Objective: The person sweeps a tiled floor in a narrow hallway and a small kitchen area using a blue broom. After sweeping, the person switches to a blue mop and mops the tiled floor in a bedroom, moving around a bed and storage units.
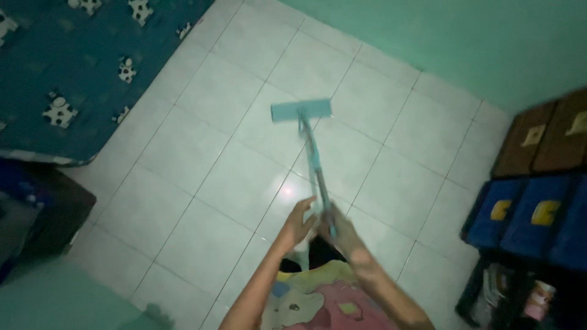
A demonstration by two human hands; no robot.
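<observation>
Pale tiled floor [202, 183] fills the view, stretching out beyond the fingers in every direction, a green wall [440, 36] far ahead of them. Off to the far left of the fingers, a blue mattress [73, 61] patterned with small white figures; to the far right, a stack of drawers [538, 189] — brown on top, blue below. Now the mop [309, 140]: its flat teal head [301, 110] sits on the tiles well ahead of the fingers, the handle slanting back and down into both hands. Right hand [343, 235] has its fingers wrapped tight around the lower handle — a closed grip. Left hand [299, 221] is right beside it, just left of the handle, fingers curled toward the shaft and touching it, though the blur hides whether they close fully round. Below the fingers, a colourful printed shirt [324, 302].
</observation>
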